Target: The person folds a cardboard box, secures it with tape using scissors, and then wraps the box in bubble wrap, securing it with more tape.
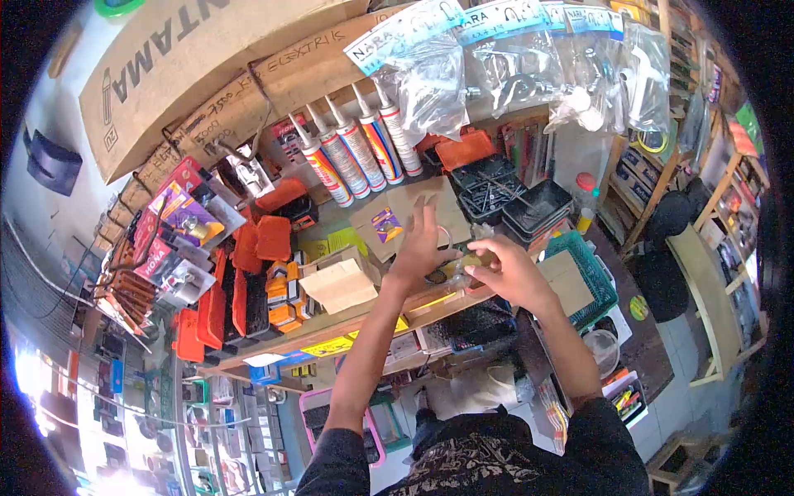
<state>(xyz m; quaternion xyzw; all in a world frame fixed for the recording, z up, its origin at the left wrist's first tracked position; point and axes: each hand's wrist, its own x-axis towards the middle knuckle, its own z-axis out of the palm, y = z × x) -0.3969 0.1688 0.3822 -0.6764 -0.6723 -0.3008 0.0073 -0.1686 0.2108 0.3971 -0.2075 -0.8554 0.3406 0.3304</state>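
Note:
Both my arms reach forward over a crowded shop shelf (331, 324). My left hand (419, 244) is raised with its fingers spread, in front of a flat brown cardboard piece (389, 217). My right hand (506, 269) is closed on a small clear plastic packet (471, 263) with something yellowish inside. The two hands almost touch at the packet. What exactly is in the packet is too small to tell.
Several sealant tubes (356, 149) stand at the back. Bagged fittings (504, 58) hang above. Orange and red bins (260, 240) sit left, black trays of screws (509, 194) and a teal basket (591, 273) right. Large cardboard boxes (190, 58) lean overhead. An open small carton (339, 283) lies near my left wrist.

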